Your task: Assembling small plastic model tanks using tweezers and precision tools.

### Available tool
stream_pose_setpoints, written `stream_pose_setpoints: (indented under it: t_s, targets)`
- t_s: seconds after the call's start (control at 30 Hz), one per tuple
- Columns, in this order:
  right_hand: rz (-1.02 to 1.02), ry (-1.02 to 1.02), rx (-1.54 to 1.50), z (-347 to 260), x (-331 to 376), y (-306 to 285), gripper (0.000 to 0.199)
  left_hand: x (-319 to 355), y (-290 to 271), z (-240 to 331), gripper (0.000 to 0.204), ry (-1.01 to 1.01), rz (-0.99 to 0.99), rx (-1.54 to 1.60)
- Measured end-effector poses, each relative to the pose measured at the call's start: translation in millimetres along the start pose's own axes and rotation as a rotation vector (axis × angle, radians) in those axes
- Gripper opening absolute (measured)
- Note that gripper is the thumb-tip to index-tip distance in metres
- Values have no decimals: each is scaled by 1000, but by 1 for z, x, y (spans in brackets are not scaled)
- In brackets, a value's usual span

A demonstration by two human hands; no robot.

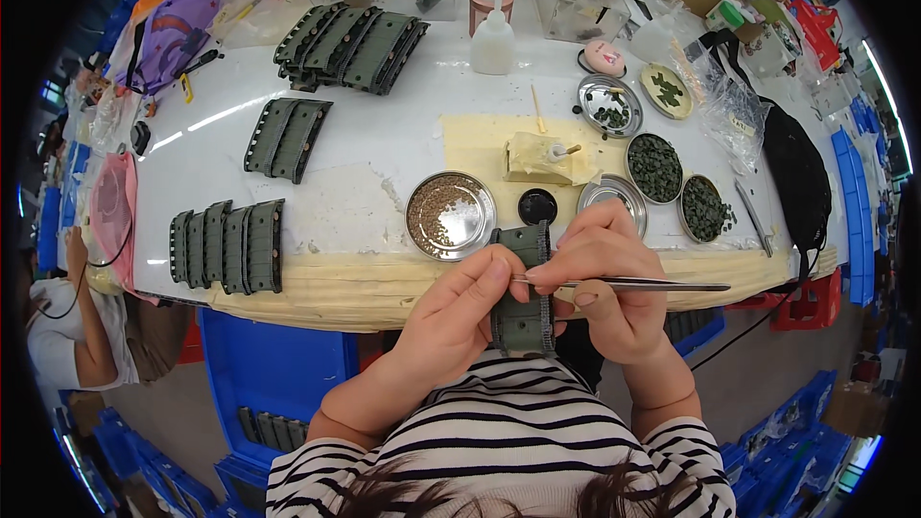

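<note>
Just over the table's near edge, my left hand (443, 315) grips a dark green curved plastic piece (523, 328) with ridged, dark-edged sides. My right hand (614, 273) is closed on a pair of thin metal tweezers (672, 285), whose back end sticks out to the right. Its fingertips meet the left thumb and forefinger over the middle of the green piece. Whatever small part sits between the fingertips is too small to make out. Directly beyond the hands are a metal dish (477, 233) of tiny copper-brown parts and a small black round pot (537, 206).
Similar green pieces lie in rows (227, 247) and a stack (350, 46) at the left. Round tins (628, 161) of small dark green parts stand at the right, near a taped block (532, 161). A white squeeze bottle (493, 46) stands farther back. Below left sits a blue crate (278, 355).
</note>
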State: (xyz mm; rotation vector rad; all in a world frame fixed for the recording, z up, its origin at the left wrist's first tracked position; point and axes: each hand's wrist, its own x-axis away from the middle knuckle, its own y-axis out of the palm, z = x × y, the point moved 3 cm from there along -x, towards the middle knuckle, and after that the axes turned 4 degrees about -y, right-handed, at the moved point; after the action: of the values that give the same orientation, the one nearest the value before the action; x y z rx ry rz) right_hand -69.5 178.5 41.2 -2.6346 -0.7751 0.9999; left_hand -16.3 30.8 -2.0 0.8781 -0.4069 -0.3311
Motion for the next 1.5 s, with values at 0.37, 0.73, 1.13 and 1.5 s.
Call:
stream_pose_setpoints:
  t_s: [0.37,0.73,1.13,1.5]
  targets:
    - [219,88,-176,2,15,11,20,-4,-9,-6,23,185,46,-1]
    - [184,93,-213,-3,11,18,23,-4,-14,-6,20,272,44,-92]
    - [179,104,-193,-2,10,20,22,-4,-15,-5,19,298,56,-124]
    - [305,201,-300,0,11,21,25,-2,-14,-1,25,264,82,-17]
